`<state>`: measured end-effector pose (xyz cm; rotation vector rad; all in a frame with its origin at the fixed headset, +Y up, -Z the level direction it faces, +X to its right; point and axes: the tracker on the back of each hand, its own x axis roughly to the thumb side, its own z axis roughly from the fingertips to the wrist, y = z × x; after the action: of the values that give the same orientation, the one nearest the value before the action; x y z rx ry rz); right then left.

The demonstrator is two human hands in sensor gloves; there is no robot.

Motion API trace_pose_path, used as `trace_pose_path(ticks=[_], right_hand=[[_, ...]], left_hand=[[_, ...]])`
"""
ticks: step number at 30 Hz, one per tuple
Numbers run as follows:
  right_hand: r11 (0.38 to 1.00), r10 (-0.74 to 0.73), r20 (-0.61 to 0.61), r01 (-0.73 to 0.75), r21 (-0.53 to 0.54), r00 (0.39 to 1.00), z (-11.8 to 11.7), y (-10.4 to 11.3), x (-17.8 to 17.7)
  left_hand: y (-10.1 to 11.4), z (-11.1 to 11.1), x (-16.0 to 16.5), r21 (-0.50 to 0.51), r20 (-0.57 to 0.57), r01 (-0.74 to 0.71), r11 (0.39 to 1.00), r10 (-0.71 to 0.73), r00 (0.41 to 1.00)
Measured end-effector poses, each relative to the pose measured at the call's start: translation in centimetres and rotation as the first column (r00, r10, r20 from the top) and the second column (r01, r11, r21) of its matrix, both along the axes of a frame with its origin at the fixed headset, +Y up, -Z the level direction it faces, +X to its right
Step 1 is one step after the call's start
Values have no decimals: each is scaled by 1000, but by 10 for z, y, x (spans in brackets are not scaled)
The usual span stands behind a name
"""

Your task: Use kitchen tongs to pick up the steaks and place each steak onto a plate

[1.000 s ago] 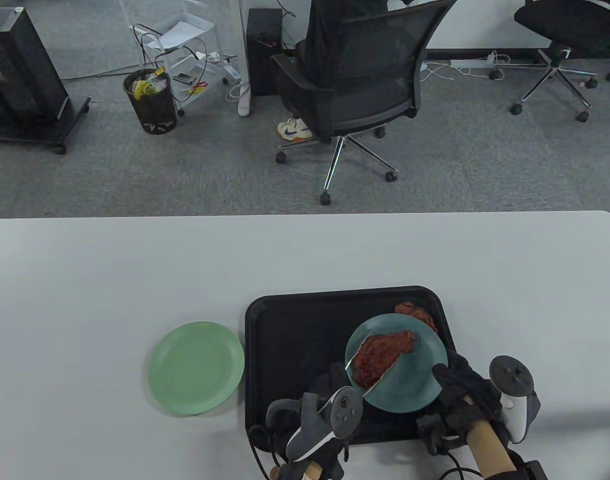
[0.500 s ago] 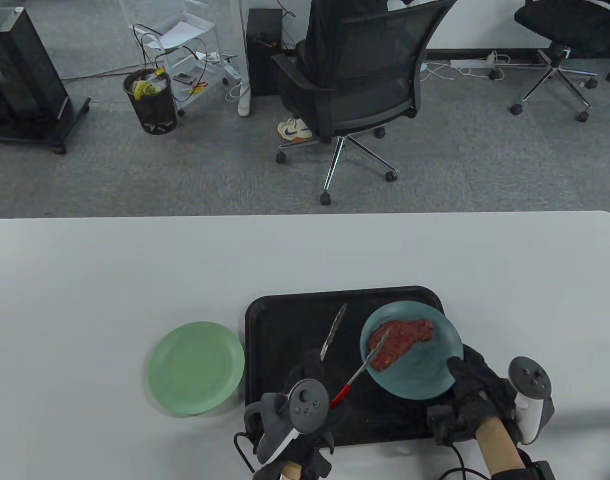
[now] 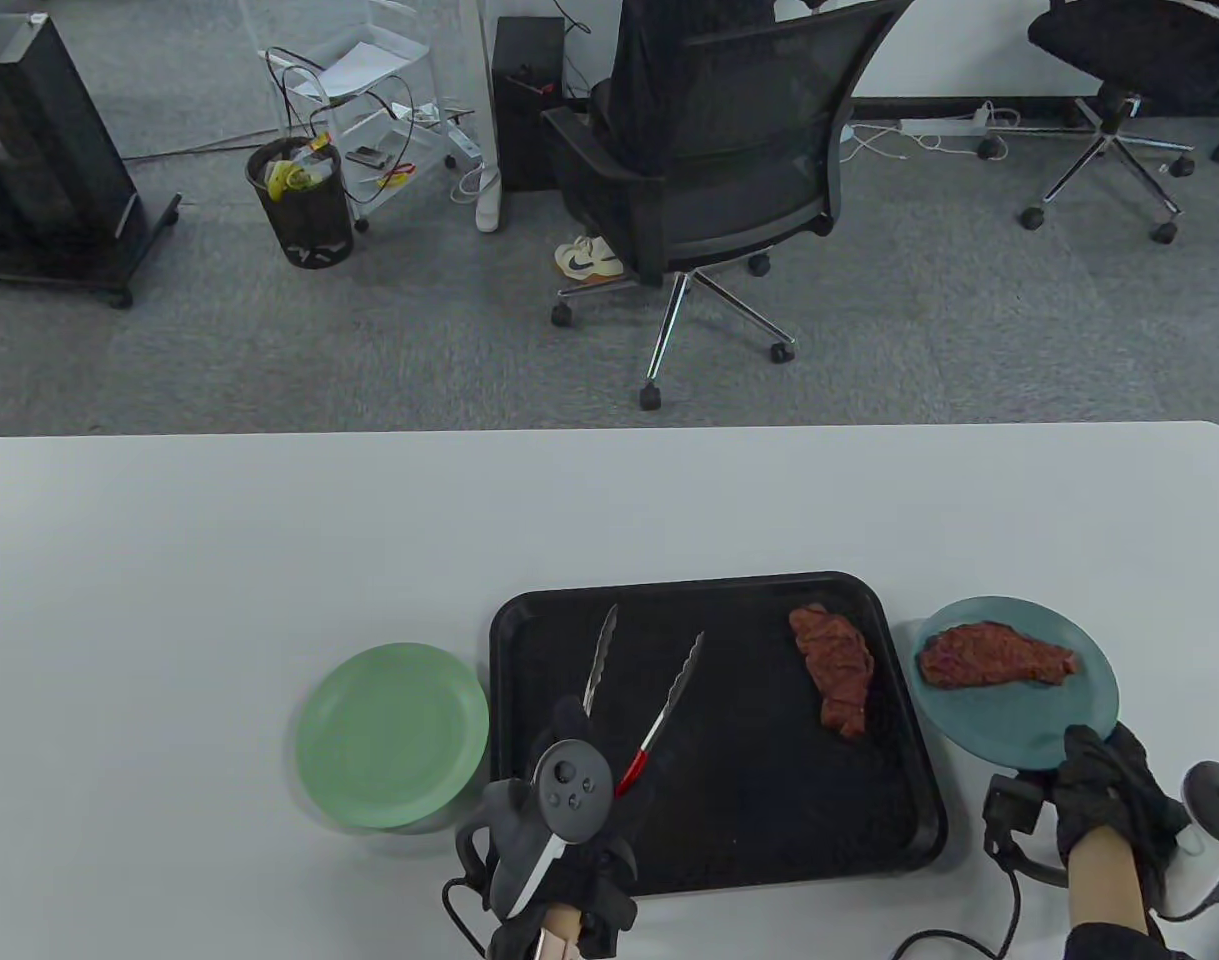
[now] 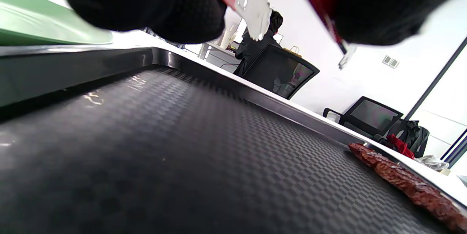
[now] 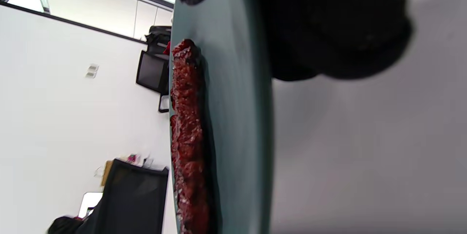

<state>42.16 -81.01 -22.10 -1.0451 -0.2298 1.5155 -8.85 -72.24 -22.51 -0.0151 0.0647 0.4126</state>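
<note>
1. Table view. Black tray (image 3: 729, 860) on the white counter (image 3: 269, 530). Green plate (image 3: 391, 736) just beside the tray at its 9 o'clock, nothing on it. Left hand (image 3: 569, 800) at the tray's 7 o'clock corner, its grip curled round the red handles of the tongs (image 3: 649, 700); the tong arms stand spread and carry nothing. One steak (image 3: 835, 668) lies on the tray toward 2 o'clock. Teal plate (image 3: 1014, 682) just beside the tray at 3 o'clock, bearing a second steak (image 3: 997, 656); right hand (image 3: 1109, 790) pinches its rim at 5 o'clock.
2. Left wrist view. Gloved fingers (image 4: 146, 4) and tong tips overhead; the textured tray floor below; the tray's steak (image 4: 405, 183) at 4 o'clock.
3. Right wrist view, turned sideways. Teal plate edge-on with its steak (image 5: 188, 135); thumb (image 5: 328, 26) on the rim.
</note>
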Motion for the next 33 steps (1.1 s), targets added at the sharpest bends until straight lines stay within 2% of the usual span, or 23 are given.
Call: trace_pose_path(ticks=[7, 11, 13, 15, 21, 22, 28, 33], right_hand=[[998, -11, 37, 14, -63, 999, 2, -11, 10], [994, 18, 47, -13, -106, 999, 2, -10, 11], [976, 76, 14, -72, -204, 997, 1, -7, 11], [898, 213, -63, -221, -381, 975, 1, 1, 11], [660, 448, -264, -515, -546, 854, -6, 16, -1], [612, 470, -309, -558, -561, 827, -7, 18, -5], [432, 530, -459, -693, -578, 713, -12, 24, -16], [336, 572, -529, -767, -546, 627, -12, 29, -25]], left_hand=[[-3, -1, -1, -11, -1, 8, 1000, -8, 1000], [-3, -1, -1, -19, -3, 14, 1000, -15, 1000], [-3, -1, -2, -22, -2, 18, 1000, -18, 1000], [-4, -1, -1, -27, 5, 25, 999, -25, 1000], [-4, -2, 2, -37, 24, 44, 998, -43, 999], [-5, -2, 2, -39, 26, 46, 998, -45, 999], [-7, -3, 1, -52, 24, 56, 997, -55, 998], [-9, -3, 1, -63, 23, 60, 996, -58, 998]])
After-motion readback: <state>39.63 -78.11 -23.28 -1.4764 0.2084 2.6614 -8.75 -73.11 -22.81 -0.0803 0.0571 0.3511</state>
